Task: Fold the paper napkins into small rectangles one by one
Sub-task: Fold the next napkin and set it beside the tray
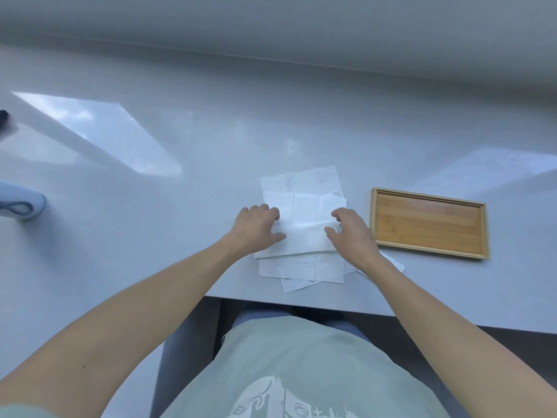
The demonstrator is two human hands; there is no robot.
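A loose pile of white paper napkins (301, 267) lies near the table's front edge, sheets overlapping at slightly different angles. The top napkin (304, 224) shows fold creases, and its near part is doubled over. My left hand (256, 229) rests on its left edge, fingers curled onto the paper and thumb pointing right. My right hand (351, 233) lies on its right edge, fingers bent and thumb pointing left. Both hands press or pinch the top napkin; the exact grip is hidden under the fingers.
A shallow wooden tray (428, 223) with a raised rim sits just right of the napkins, nothing in it. A pale blue object (22, 203) lies at the far left edge of the glossy white table (150, 221). The table's front edge runs just below the pile.
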